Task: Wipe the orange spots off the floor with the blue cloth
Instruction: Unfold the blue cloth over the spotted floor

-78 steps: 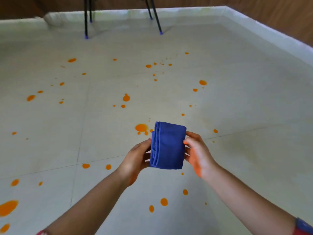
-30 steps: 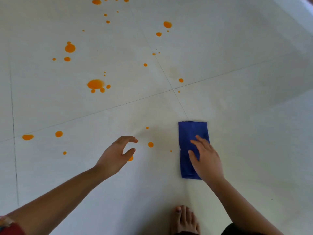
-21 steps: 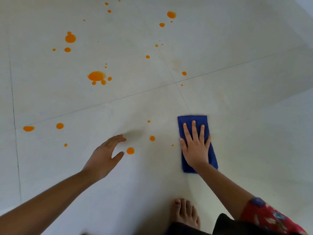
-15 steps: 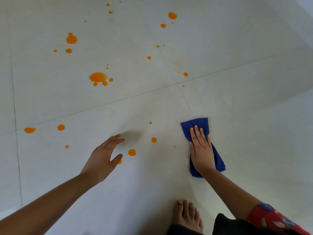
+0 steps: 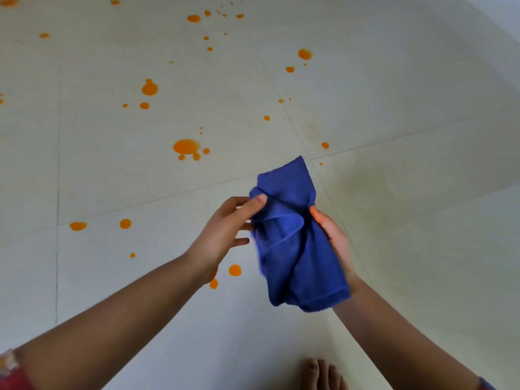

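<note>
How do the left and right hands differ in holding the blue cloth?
The left hand pinches a left-edge fold of the blue cloth and is fully visible; the right hand grips its right side, partly hidden behind it. The right thumb tip looks orange; the left's does not. Both hold it above the floor.

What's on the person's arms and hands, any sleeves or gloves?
No gloves: the left hand and right hand are bare, forearms uncovered. A red patterned sleeve edge shows at the frame's bottom-left corner on the left arm; a sliver of blue sleeve shows on the right.
</note>
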`<state>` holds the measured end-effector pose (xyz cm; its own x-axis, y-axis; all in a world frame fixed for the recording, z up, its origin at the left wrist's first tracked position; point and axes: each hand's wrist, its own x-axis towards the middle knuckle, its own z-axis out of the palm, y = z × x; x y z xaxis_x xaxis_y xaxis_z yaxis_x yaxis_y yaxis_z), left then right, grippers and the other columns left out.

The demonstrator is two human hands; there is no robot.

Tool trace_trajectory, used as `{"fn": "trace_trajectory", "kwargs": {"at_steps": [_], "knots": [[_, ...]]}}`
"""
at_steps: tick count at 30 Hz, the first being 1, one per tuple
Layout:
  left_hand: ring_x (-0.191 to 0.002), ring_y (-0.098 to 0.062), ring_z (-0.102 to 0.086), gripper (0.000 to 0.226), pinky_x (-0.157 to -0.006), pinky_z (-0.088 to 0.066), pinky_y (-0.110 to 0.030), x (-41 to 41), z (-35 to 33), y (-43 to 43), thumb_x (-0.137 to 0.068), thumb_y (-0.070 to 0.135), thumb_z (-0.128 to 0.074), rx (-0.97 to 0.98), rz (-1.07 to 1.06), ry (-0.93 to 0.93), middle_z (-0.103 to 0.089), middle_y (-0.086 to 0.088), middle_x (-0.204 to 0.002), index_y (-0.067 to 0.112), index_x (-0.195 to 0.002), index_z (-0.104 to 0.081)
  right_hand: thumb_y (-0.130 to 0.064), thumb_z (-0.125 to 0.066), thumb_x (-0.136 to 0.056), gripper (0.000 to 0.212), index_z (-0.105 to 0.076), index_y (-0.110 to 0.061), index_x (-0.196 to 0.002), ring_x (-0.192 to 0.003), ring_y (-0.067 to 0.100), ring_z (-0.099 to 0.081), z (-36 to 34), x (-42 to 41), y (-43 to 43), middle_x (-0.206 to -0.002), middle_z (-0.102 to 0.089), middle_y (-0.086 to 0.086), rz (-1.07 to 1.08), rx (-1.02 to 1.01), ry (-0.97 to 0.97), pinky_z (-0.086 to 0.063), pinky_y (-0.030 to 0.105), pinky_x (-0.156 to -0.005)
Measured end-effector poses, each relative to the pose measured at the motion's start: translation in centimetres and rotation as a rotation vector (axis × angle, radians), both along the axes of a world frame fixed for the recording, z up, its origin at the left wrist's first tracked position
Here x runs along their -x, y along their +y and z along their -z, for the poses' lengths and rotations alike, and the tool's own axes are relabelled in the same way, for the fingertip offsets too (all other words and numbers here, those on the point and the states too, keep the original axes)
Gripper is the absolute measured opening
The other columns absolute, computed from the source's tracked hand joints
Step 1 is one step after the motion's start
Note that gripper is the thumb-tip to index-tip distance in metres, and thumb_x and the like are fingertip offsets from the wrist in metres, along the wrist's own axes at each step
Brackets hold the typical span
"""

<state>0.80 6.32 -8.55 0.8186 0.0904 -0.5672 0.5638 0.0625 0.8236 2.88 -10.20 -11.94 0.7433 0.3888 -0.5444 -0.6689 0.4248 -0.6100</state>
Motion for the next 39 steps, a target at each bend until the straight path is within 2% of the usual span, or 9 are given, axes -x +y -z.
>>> {"fn": "trace_trajectory", "kwargs": {"at_steps": [2, 6, 12, 15, 21, 24, 26, 31, 39], "knots": [[-0.091, -0.011, -0.068, 0.034, -0.081, -0.055, -0.028, -0.1, -0.7, 0.1, -0.087, 0.046, -0.06, -0.02, -0.003, -0.038, -0.072, 0.002, -0.099, 0.017, -0.106, -0.063, -0.043, -0.014, -0.104, 0.066, -0.024, 0.007, -0.146, -0.133, 0.042, -0.029, -1.2, 0.3, 0.1, -0.139, -0.035, 0.032, 0.0, -0.02, -0.057, -0.018, 0.049, -0.116], [-0.084, -0.015, -0.071, 0.015, -0.072, -0.058, -0.024, 0.2, -1.5, 0.8, -0.086, 0.013, -0.066, -0.007, 0.047, -0.131, -0.073, -0.007, -0.096, 0.008, -0.101, -0.068, -0.019, -0.055, -0.094, 0.043, -0.048, 0.009, -0.127, -0.104, 0.039, -0.062, -2.0, -0.4, 0.3, -0.123, -0.056, 0.032, 0.02, 0.05, -0.112, -0.057, 0.042, -0.07], [-0.085, -0.01, -0.061, 0.013, -0.078, -0.045, -0.023, -0.4, -1.8, 3.5, -0.091, 0.007, -0.059, -0.331, 0.014, -0.334, -0.065, -0.004, -0.093, 0.018, -0.089, -0.066, -0.027, -0.042, -0.096, 0.039, -0.063, -0.006, -0.121, -0.102, 0.026, -0.068, -4.5, -3.3, -1.9, -0.111, -0.068, 0.015, 0.095, -0.101, -0.07, -0.058, 0.035, -0.08], [-0.079, -0.018, -0.064, 0.027, -0.075, -0.048, -0.028, -1.0, -2.7, 4.5, -0.093, 0.001, -0.053, -0.363, 0.018, -0.512, -0.068, -0.003, -0.084, 0.026, -0.104, -0.053, -0.034, -0.04, -0.098, 0.036, -0.07, -0.018, -0.11, -0.102, 0.03, -0.068, -5.0, -3.8, -1.8, -0.112, -0.069, 0.013, 0.009, -0.124, -0.061, -0.055, 0.05, -0.082], [-0.072, -0.013, -0.053, 0.034, -0.064, -0.044, -0.028, -1.7, -4.1, 4.3, -0.086, 0.009, -0.038, -0.872, 0.202, -0.792, -0.05, 0.01, -0.089, 0.03, -0.086, -0.065, -0.026, -0.036, -0.092, 0.041, -0.058, -0.002, -0.118, -0.119, 0.031, -0.058, -4.4, -3.9, -0.5, -0.118, -0.062, 0.017, -0.024, -0.145, -0.049, -0.041, 0.044, -0.105], [-0.077, -0.008, -0.055, 0.03, -0.072, -0.046, -0.026, -2.1, -4.4, 4.0, -0.085, 0.043, -0.041, -0.845, 0.239, -0.583, -0.051, 0.012, -0.093, 0.034, -0.095, -0.068, -0.025, -0.038, -0.087, 0.041, -0.062, -0.003, -0.113, -0.105, 0.026, -0.064, -4.9, -3.4, 0.2, -0.111, -0.066, 0.016, -0.113, -0.188, -0.072, -0.054, 0.036, -0.085], [-0.086, -0.007, -0.056, 0.041, -0.076, -0.046, -0.025, -2.1, -4.2, 3.8, -0.078, 0.064, -0.043, -0.724, 0.32, -0.534, -0.051, 0.011, -0.095, 0.036, -0.096, -0.066, -0.024, -0.034, -0.088, 0.047, -0.058, 0.0, -0.121, -0.115, 0.027, -0.058, -4.8, -3.4, 0.6, -0.12, -0.061, 0.019, -0.148, -0.207, -0.098, -0.047, 0.037, -0.099], [-0.079, -0.014, -0.058, 0.015, -0.075, -0.049, -0.034, -1.9, -3.5, 3.5, -0.079, 0.04, -0.062, -0.574, 0.279, -0.613, -0.052, 0.011, -0.087, 0.026, -0.085, -0.065, -0.026, -0.04, -0.087, 0.05, -0.059, 0.004, -0.122, -0.118, 0.031, -0.056, -5.5, -3.4, 0.6, -0.122, -0.061, 0.022, -0.218, -0.158, -0.178, -0.042, 0.041, -0.104], [-0.068, -0.015, -0.047, 0.019, -0.063, -0.041, -0.03, -0.7, -5.1, 4.2, -0.075, 0.031, -0.047, -0.678, 0.329, -0.797, -0.044, 0.006, -0.078, 0.013, -0.068, -0.05, -0.007, -0.069, -0.085, 0.014, -0.071, -0.021, -0.083, -0.07, 0.009, -0.063, -7.9, -5.4, -2.1, -0.079, -0.071, 0.0, -0.33, 0.7, -0.675, -0.047, 0.019, -0.068]]}}
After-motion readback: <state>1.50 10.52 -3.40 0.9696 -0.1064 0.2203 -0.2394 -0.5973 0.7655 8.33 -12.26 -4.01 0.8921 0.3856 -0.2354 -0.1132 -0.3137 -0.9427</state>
